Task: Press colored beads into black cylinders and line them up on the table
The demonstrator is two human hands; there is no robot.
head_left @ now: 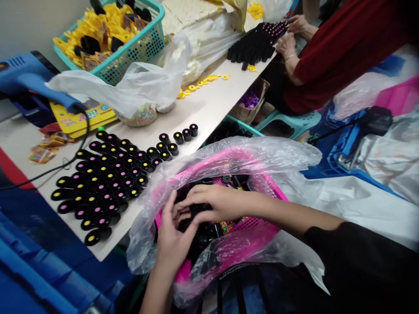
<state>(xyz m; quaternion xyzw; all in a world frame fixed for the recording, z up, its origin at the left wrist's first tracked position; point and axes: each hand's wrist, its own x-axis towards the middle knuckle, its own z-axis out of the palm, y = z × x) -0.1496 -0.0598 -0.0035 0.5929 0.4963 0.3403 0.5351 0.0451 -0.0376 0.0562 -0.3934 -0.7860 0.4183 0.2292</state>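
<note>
Both of my hands are inside a pink basket (278, 189) lined with a clear plastic bag (284, 152). My left hand (173, 235) curls at the basket's left side, its fingers meeting those of my right hand (216, 203). Between them they close around black tubes (200, 210), partly hidden by the fingers. More black tubes and small coloured beads (226, 226) lie in the basket below. On the table to the left, many black tubes (101, 187) stand upright in close rows, with yellow or pink showing in their tops.
A teal basket (137, 50) of yellow pieces stands at the back of the white table (209, 107). A bag of coloured beads (140, 115) and a blue heat gun (29, 74) are nearer. A co-worker in a red sleeve (337, 52) handles a black tube cluster (252, 46).
</note>
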